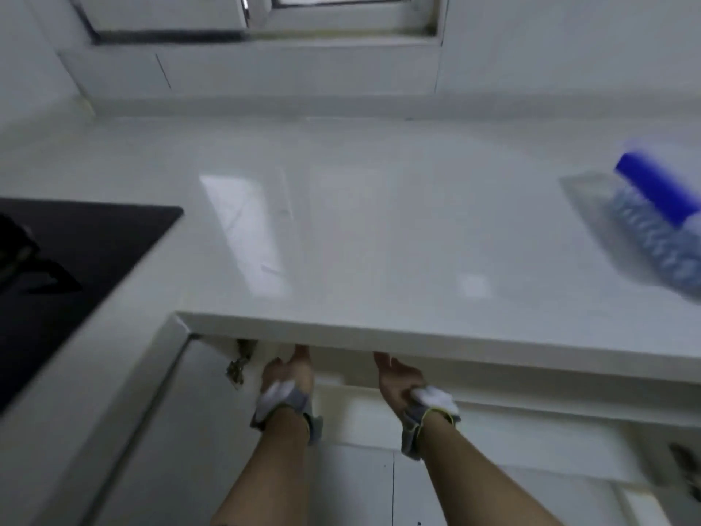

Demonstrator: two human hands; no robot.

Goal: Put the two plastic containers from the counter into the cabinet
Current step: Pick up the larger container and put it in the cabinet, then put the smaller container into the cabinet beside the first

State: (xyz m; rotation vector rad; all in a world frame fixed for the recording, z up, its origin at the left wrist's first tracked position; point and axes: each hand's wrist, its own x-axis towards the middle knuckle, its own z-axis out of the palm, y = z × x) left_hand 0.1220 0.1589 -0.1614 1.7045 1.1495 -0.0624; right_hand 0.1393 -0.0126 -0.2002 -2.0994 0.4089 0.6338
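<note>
A clear plastic container with a blue lid lies blurred on the white counter at the far right. Both my hands reach under the counter's front edge into the open cabinet. My left hand is beside the door hinge, and my right hand is a little to its right. The counter edge hides the fingers of both hands, so I cannot see what they hold, if anything. Grey straps wrap both wrists. No second container shows.
A black cooktop is set into the counter at the left. The white cabinet door stands swung open on the left, with its metal hinge showing. A window frame is above the back wall.
</note>
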